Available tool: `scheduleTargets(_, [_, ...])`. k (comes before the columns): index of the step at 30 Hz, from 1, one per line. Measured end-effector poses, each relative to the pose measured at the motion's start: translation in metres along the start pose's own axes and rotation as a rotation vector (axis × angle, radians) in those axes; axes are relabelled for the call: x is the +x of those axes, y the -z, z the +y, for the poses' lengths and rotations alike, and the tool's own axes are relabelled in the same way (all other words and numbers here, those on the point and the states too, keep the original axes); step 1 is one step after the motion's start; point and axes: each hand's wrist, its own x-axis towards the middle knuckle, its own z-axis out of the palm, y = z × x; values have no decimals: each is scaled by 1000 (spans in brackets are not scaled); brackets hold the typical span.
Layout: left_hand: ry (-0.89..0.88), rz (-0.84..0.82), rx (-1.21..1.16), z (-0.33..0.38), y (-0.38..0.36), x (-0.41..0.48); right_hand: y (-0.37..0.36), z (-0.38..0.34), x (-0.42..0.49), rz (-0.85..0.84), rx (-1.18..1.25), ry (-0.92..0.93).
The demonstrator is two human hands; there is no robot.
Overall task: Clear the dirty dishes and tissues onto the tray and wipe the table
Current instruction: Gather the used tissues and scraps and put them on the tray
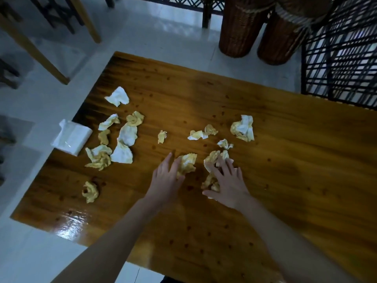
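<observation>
- While both hands rest near its middle, wooden table (295, 180), glossy, carries every loose tissue.
- Two wicker baskets (240, 27), on the floor beyond the far edge.
- Scattered tissues (126, 135), crumpled, yellow-stained, mostly left of the hands.
- Tissue pack (71, 137), white, at the table's left edge.
- Right hand (230, 186), fingers spread, pressing a tissue clump (212, 158).
- Left hand (165, 178), fingers curled round a stained tissue (188, 163).
</observation>
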Motion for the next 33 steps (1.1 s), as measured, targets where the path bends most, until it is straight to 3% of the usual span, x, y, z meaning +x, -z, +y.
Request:
scheduleTargets(12, [-71, -72, 62, -8, 1, 11, -14, -6, -12, 231, -62, -30])
scheduleTargets(18, [-89, -93, 78, -7, -1, 16, -9, -4, -15, 228, 57, -25])
scheduleTargets(27, [-73, -122, 199, 9, -7, 32, 9, 19, -40, 451, 190, -127])
scheduleTargets(33, [-124, -85, 244, 16, -11, 45, 13, 25, -53, 481, 202, -198])
